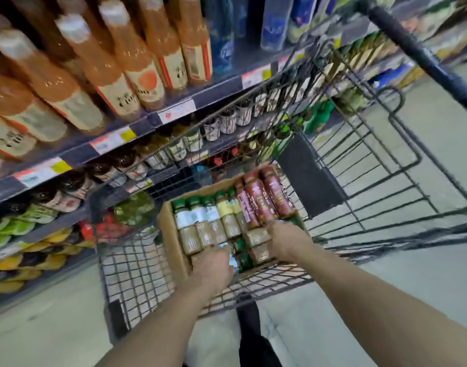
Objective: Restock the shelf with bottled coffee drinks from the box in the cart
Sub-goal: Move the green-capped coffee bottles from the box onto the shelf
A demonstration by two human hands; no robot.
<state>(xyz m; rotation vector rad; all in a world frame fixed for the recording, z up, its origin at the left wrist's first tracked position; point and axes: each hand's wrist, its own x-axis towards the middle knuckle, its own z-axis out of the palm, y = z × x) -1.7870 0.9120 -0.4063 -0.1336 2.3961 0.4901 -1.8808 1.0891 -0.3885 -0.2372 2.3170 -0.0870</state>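
Note:
A brown cardboard box (pixel 171 245) lies in the wire cart (pixel 137 276), packed with lying bottled coffee drinks: tan ones with green caps (pixel 208 223) and dark red ones (pixel 264 197) at the far end. Both my hands reach into the near end of the box. My left hand (pixel 212 268) curls over a bottle with a light label at the near left. My right hand (pixel 285 241) grips a tan bottle (pixel 257 243) at the near right. The shelf (pixel 174 112) runs along the left, its lower rows holding small dark-capped bottles (pixel 126 164).
Tall orange bottles (pixel 113 59) fill the upper shelf, blue ones (pixel 221 35) beside them. Green and yellow packs (pixel 20 234) sit on the low shelves. The cart's handle (pixel 423 56) and folded child seat (pixel 312 176) lie at the right. Aisle floor shows around the cart.

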